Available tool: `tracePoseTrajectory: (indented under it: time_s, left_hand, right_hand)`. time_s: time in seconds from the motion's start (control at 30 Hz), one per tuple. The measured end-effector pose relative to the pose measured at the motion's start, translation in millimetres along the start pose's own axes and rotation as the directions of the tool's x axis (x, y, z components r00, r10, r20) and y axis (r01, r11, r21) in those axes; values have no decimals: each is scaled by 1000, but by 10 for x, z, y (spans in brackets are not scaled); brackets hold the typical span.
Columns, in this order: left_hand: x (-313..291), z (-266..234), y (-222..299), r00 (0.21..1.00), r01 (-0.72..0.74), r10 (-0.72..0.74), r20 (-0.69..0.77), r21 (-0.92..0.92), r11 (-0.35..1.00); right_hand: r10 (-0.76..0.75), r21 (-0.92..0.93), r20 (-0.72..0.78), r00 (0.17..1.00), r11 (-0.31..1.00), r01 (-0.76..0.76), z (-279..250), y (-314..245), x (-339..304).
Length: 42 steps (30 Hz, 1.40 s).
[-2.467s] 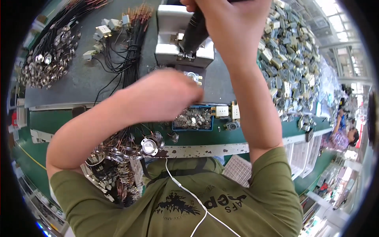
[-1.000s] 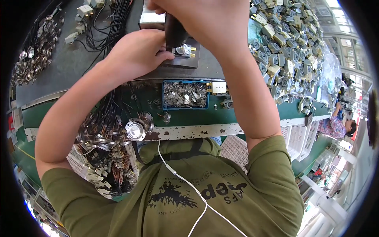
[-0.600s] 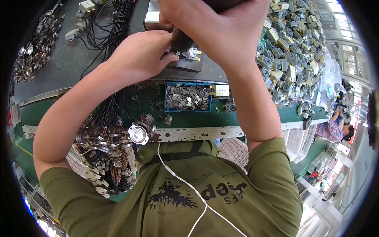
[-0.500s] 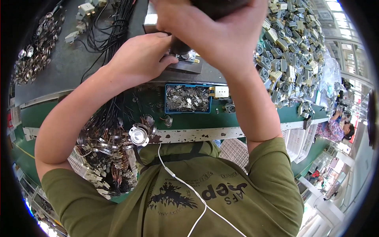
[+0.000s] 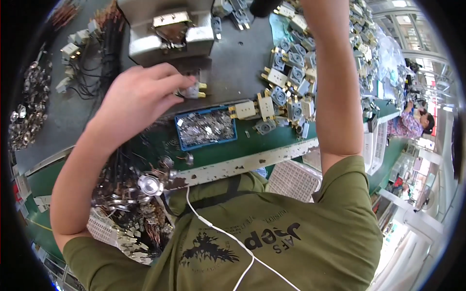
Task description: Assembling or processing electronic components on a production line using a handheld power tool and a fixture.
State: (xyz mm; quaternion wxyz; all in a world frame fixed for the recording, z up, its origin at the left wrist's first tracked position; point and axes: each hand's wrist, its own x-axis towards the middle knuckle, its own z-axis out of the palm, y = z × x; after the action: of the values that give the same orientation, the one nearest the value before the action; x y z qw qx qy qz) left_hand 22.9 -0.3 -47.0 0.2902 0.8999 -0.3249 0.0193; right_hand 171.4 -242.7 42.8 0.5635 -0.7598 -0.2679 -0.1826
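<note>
My left hand [image 5: 145, 94] reaches over the dark metal worktop, with thumb and fingers closed on a small grey connector block [image 5: 193, 90]. Two brass prongs stick out of that block to the right. Only my right forearm [image 5: 335, 72] shows, stretched up past the top edge, so the hand is out of the picture. Left of that forearm, a black rounded tool end [image 5: 264, 7] is cut off by the top edge; what holds it is hidden. Just below my left hand's block sits a blue tray [image 5: 206, 146] full of small metal clips.
A metal fixture [image 5: 172, 34] stands beyond my left hand. A large heap of grey and cream connector blocks [image 5: 296, 75] covers the right side. Black cables [image 5: 109, 53] and shiny metal cups [image 5: 22, 114] lie left. Another person [image 5: 410, 123] sits far right.
My right hand has moved up and right, out of view, and the black tool has left the work spot. My left hand has shifted left and down with the connector block. The fixture is now uncovered.
</note>
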Motion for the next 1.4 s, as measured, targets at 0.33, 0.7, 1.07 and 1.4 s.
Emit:
tracePoseTrajectory:
  time_s: [0.33, 0.7, 1.07, 1.4]
  left_hand:
    - [-415, -636, -532, 675, 410, -473, -567, -245, 878]
    - [-420, -809, -260, 915, 321, -206, -346, 318, 892]
    - [-286, -249, -97, 983, 87, -133, 126, 319, 944]
    - [-287, -238, -131, 998, 51, -57, 11, 297, 954]
  right_hand:
    - [206, -766, 429, 879, 599, 234, -964, 359, -1109]
    - [95, -343, 190, 977, 939, -25, -739, 102, -1171]
    - [169, -60, 642, 748, 984, -170, 294, -102, -1091]
    - [75, -479, 542, 837, 846, 235, 461, 89, -1376]
